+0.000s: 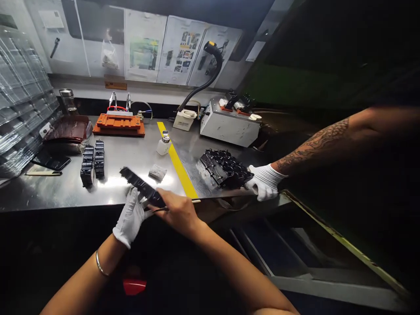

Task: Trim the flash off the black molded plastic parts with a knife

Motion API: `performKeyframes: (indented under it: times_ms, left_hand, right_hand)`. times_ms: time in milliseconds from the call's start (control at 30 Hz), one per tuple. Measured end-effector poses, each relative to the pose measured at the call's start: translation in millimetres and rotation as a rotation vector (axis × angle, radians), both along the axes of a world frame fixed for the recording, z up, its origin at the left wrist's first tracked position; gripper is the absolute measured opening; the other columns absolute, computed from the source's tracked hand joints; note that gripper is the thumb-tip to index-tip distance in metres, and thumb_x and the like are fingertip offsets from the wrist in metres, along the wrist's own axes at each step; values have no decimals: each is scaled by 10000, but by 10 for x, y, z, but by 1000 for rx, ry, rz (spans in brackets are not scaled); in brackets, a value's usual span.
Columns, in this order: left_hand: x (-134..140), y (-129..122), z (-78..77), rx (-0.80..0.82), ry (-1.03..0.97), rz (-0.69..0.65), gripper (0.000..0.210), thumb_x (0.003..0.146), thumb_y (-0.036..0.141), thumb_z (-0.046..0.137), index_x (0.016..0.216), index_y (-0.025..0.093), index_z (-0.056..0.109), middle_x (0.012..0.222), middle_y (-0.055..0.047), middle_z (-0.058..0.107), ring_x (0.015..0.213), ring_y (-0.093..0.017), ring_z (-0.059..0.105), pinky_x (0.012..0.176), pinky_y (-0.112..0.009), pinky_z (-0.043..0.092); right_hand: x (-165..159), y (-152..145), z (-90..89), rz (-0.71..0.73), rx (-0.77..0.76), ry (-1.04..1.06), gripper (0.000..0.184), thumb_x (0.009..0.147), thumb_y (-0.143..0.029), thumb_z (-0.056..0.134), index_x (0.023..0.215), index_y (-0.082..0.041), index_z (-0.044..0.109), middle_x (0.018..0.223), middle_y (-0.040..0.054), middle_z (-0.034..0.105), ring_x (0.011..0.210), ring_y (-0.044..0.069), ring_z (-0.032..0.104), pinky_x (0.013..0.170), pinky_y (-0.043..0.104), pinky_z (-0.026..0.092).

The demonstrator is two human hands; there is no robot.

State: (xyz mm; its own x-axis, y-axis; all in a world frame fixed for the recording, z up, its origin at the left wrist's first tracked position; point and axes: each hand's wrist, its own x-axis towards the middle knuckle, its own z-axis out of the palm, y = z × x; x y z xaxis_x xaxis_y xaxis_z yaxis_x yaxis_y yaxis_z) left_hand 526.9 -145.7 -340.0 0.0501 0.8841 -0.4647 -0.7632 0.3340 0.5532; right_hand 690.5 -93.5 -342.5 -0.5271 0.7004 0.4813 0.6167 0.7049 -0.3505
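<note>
My left hand (129,218), in a white glove, grips a long black ribbed plastic part (141,183) from below, just over the bench's front edge. My bare right hand (180,212) is closed at the part's near end. A thin pale stick tip (196,201) shows beside the right knuckles; whether that hand holds it I cannot tell. Beyond the part lies a crumpled whitish wad (158,173). Two rows of similar black parts (92,164) stand to the left.
A co-worker's gloved hand (265,181) touches a cluster of black parts (225,168) at right. A pump bottle (163,144) stands by the yellow tape (180,168). Farther back are an orange fixture (118,124), a white box machine (228,122) and a black flexible hose (210,81).
</note>
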Motion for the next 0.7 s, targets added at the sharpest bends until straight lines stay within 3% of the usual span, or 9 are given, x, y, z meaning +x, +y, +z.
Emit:
performKeyframes:
  times_ms: [67, 133, 233, 367, 433, 533, 633, 700]
  left_hand:
    - [-65, -11, 10, -93, -126, 74, 287, 840, 373, 590, 1042, 170, 605, 929, -54, 706, 874, -181, 678, 821, -315, 542]
    - [-229, -84, -41, -199, -214, 38, 243, 847, 352, 578, 958, 143, 634, 820, -58, 710, 763, -190, 687, 770, -358, 561]
    - [-492, -278, -192, -232, -290, -116, 377, 868, 437, 539, 1026, 109, 638, 893, -121, 721, 765, -251, 696, 690, -447, 573]
    - [-691, -506, -408, -202, -395, -193, 536, 872, 561, 483, 1084, 93, 636, 990, -151, 715, 814, -278, 697, 692, -468, 572]
    - [-727, -556, -467, -199, -435, -208, 603, 855, 618, 465, 1069, 84, 646, 1001, -154, 713, 828, -280, 693, 706, -462, 569]
    - [-746, -563, -484, -194, -450, -213, 663, 829, 665, 455, 1043, 72, 661, 992, -154, 711, 797, -265, 688, 663, -419, 566]
    - [-750, -543, -476, -197, -472, -229, 692, 811, 691, 454, 1022, 68, 671, 975, -146, 711, 758, -241, 681, 614, -373, 557]
    - [-752, -537, -485, -184, -491, -241, 705, 804, 703, 450, 1018, 70, 673, 968, -142, 710, 758, -235, 681, 607, -356, 552]
  right_hand:
    - [-155, 10, 62, 168, -102, -46, 342, 854, -426, 590, 1103, -198, 646, 996, 82, 723, 877, 178, 686, 702, 239, 519]
    - [-193, 243, 43, 52, -201, -57, 353, 855, -440, 590, 1119, -213, 649, 1083, 78, 700, 953, 183, 672, 797, 270, 525]
    - [-140, 745, -150, -242, -340, -156, 508, 753, -443, 704, 1211, -242, 618, 1286, 95, 592, 1053, 241, 635, 888, 358, 508]
    - [-90, 1273, -382, -265, -366, -114, 423, 703, -333, 754, 1110, -244, 679, 1091, 57, 673, 951, 211, 650, 830, 307, 510]
    - [-82, 1545, -330, -327, -304, -54, 371, 764, -334, 696, 1109, -202, 668, 1042, 85, 660, 941, 213, 634, 816, 323, 498]
    - [-60, 2057, -103, -480, -214, 48, 384, 865, -383, 551, 1146, -132, 622, 1064, 158, 600, 948, 248, 608, 815, 407, 470]
    - [-15, 2534, 56, -474, -217, 72, 281, 798, -406, 627, 925, -160, 679, 895, 121, 614, 864, 253, 608, 785, 429, 461]
    - [20, 2727, 60, -414, -241, 80, 188, 737, -382, 686, 748, -196, 668, 745, 79, 601, 820, 250, 606, 763, 423, 458]
